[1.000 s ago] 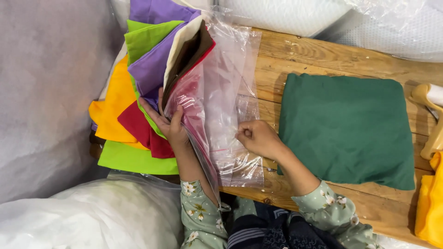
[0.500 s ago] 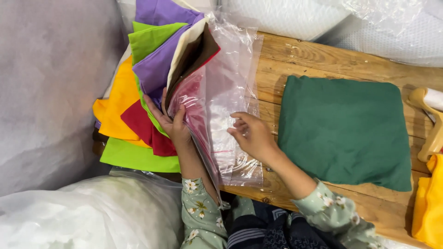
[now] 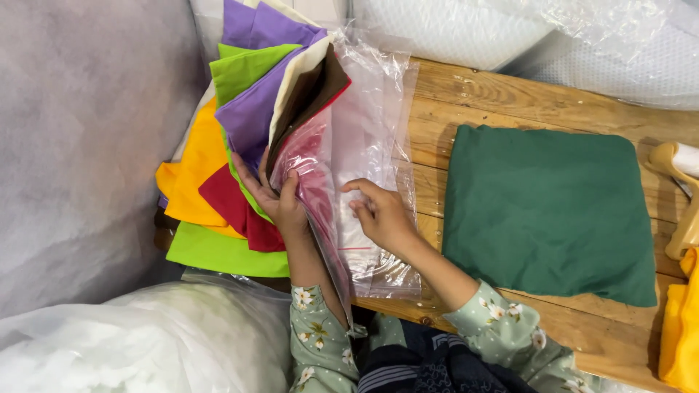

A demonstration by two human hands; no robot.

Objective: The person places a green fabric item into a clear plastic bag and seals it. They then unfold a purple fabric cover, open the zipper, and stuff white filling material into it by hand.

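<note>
On clear bags (image 3: 364,145) — right hand (image 3: 382,218), left hand (image 3: 280,204) gripping cloths (image 3: 255,109)

A textile packing workshop; folded cloths (image 3: 247,138), clear bags (image 3: 364,145), plank table (image 3: 510,94).

A wooden table (image 3: 510,94) runs across the right of the view, with a folded cloth (image 3: 546,207) lying flat on its right half. On the table's left end lie clear plastic bags (image 3: 364,145), and left of them a fanned stack of folded cloths (image 3: 247,124) overhangs the table's left edge. The left hand (image 3: 273,196) rests against that stack, the right hand (image 3: 382,215) lies on the bags just beside it, and a bulky sack (image 3: 145,342) sits below the stack, nearest the viewer.
</note>
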